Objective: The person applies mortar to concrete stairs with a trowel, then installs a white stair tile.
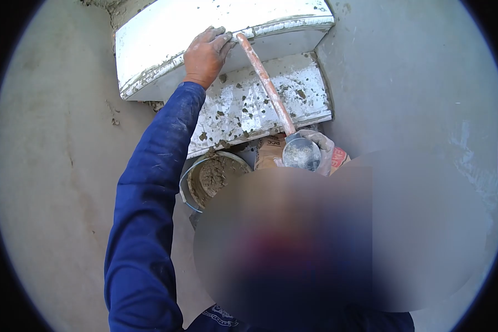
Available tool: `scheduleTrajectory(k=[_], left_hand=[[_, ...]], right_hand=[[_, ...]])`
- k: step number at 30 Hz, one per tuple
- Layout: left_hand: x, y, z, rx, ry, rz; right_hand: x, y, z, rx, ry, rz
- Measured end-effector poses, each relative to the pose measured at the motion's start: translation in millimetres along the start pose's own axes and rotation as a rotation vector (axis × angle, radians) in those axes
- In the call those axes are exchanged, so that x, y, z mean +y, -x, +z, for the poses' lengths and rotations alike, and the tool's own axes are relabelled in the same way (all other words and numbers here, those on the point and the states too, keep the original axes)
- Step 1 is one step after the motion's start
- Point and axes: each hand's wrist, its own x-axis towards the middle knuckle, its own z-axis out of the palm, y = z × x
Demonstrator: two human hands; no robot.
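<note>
My left hand [207, 52], its fingers dusted with grey cement, lies over the front edge of the upper white stair tread [166, 36]. The fingers are laid out on the edge, not closed round anything. My right hand [324, 148], pale grey as if gloved or coated, is closed round the head of a mallet [302, 154]. Its wooden handle [264, 80] slants up and left, the end at the tread's edge beside my left fingers. A blurred patch hides part of the area below my right hand.
Crumbs of mortar dot the lower step [254, 102]. A bucket of wet mortar [218, 171] stands below it, next to a brown paper cement bag [270, 150]. Smooth grey walls rise at left [50, 138] and right [404, 83].
</note>
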Motion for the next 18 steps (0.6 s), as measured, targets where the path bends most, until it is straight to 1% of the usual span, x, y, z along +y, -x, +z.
scheduleTrajectory(k=[4, 7, 10, 13, 16, 18], left_hand=[[1, -2, 0, 0.022, -0.032, 0.011], [1, -3, -1, 0.037, -0.055, 0.03], [4, -3, -2, 0.014, -0.038, 0.007], [2, -4, -2, 0.017, -0.05, 0.013], [4, -3, -2, 0.018, -0.042, 0.014], [2, -3, -3, 0.018, -0.043, 0.01]], right_hand=[[1, -4, 2, -0.014, 0.009, 0.035], [21, 4, 10, -0.021, -0.233, 0.015], [12, -4, 3, -0.067, 0.02, -0.05], [18, 0, 9, -0.029, -0.166, -0.024], [12, -5, 3, -0.06, 0.002, -0.072], [17, -3, 7, -0.033, -0.078, -0.062]])
